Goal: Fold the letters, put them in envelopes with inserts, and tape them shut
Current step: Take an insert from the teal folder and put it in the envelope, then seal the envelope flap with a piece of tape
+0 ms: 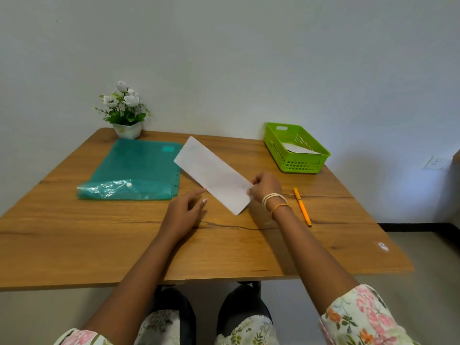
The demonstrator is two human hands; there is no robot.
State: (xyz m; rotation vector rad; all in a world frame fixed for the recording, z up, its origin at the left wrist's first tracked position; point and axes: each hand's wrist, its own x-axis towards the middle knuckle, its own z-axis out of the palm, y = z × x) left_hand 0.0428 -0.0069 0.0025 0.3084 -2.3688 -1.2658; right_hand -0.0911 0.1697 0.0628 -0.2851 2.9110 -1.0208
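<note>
Left hand [183,211]: fingers relaxed, forefinger tip touching the long edge of the folded letter [213,174]; right hand [265,188]: pinched on the letter's opposite edge. The letter is held slanted at bench [74,245] centre. Teal folder [135,170] at 10 o'clock, green basket [296,148] at 2 o'clock, orange pen [302,206] at 3 o'clock.

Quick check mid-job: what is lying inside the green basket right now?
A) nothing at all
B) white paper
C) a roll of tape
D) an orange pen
B: white paper shows inside the green basket at the table's far right, while the orange pen lies on the table beside the right hand.
</note>
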